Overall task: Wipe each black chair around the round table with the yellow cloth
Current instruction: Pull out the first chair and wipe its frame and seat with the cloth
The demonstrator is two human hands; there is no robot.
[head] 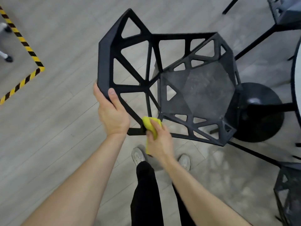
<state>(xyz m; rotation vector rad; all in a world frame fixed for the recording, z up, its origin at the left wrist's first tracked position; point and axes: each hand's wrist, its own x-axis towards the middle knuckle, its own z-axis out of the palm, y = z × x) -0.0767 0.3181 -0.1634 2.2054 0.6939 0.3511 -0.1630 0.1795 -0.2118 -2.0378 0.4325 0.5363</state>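
Note:
A black chair (195, 88) with a cut-out geometric frame stands in front of me, its backrest toward me and its seat toward the round table (297, 82). My left hand (112, 111) grips the near left edge of the backrest, thumb on its inner face. My right hand (160, 139) holds the yellow cloth (149, 126) bunched up and presses it against the lower corner of the backrest where it meets the seat side. Part of the cloth hangs down behind my right hand.
The table's black round base (260, 111) sits beyond the seat. Other black chairs stand at the top right (283, 12) and bottom right (288, 193). Yellow-black floor tape (24, 44) runs on the left. My feet are just below the chair.

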